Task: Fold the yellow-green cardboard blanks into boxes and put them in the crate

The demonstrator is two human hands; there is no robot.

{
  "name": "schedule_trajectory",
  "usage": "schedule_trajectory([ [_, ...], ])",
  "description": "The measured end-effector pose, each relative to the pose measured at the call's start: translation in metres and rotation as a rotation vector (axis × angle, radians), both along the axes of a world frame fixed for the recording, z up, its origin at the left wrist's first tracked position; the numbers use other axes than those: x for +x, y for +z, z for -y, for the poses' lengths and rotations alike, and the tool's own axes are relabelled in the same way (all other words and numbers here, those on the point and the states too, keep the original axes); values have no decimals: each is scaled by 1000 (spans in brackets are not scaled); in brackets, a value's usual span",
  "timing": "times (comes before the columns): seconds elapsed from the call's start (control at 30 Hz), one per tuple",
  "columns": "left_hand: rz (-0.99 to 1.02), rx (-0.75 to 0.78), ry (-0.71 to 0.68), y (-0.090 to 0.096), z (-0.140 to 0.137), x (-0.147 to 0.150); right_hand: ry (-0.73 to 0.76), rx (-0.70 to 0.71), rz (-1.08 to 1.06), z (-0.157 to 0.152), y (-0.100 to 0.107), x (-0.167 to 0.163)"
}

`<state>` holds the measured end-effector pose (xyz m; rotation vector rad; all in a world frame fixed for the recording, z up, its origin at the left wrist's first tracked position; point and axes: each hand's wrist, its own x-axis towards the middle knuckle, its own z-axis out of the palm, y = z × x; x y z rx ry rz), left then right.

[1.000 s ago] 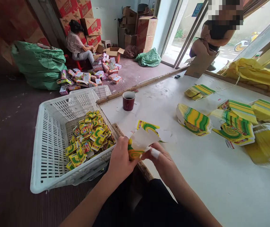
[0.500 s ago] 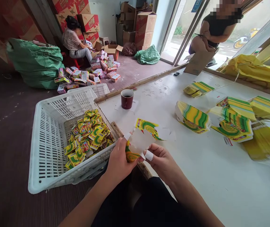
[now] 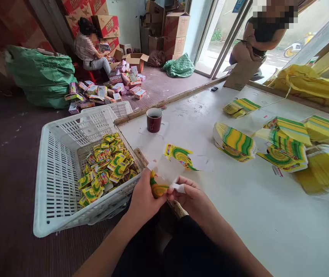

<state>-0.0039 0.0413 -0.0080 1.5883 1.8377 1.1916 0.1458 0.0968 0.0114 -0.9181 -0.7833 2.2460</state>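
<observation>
Yellow carton (image 3: 159, 189), left hand (image 3: 144, 197) holding, right hand (image 3: 192, 198) pinching its edge

Held carton (image 3: 167, 174): white inside, yellow-green-orange swirls outside. Mug (image 3: 154, 123): maroon. Basket (image 3: 38, 192): white.

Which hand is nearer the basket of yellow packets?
Left. The left hand is just right of the basket; the right hand is farther right, across the held carton.
</observation>
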Motion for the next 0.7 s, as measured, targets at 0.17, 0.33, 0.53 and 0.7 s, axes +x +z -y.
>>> schedule_trajectory([
  [0.17,-47,-20,9,-1,0,-2,-29,298,82,2,7,0],
  [0.33,-152,31,-64,-5,5,2,-1,414,177,1,9,0],
  [0.53,-216,-56,-267,0,8,5,27,561,318,2,0,2],
  [0.7,-140,-194,-296,8,0,3,42,907,416,5,-3,3],
])
